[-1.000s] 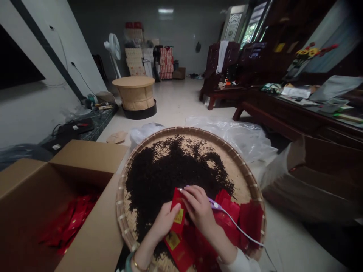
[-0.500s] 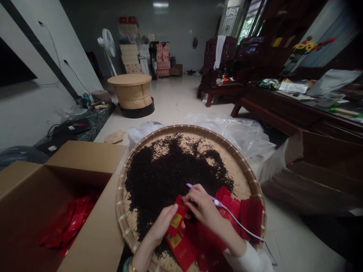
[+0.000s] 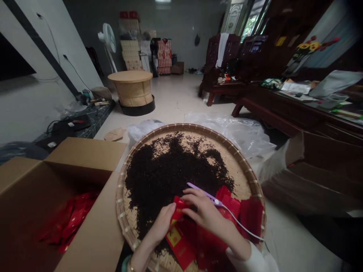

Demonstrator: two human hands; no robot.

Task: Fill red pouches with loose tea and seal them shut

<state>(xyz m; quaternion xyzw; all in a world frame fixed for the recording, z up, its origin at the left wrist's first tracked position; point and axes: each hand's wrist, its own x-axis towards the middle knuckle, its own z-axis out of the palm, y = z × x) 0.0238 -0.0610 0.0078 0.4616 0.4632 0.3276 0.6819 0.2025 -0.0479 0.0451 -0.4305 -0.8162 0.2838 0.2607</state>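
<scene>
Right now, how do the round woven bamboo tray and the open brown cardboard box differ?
The tray is round and shallow; the box is angular and deep. The tray holds loose dark shreds and red packets; in the box, only shiny red packets show. Both are open-topped and hold red packets.

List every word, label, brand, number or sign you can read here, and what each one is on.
None can be read.
Held packet in the left hand: yellowish marks, too blurred.
Yellow label on the lower packet: marks too small and blurred.
Stacked boxes by the back wall: any print is too small.
</scene>
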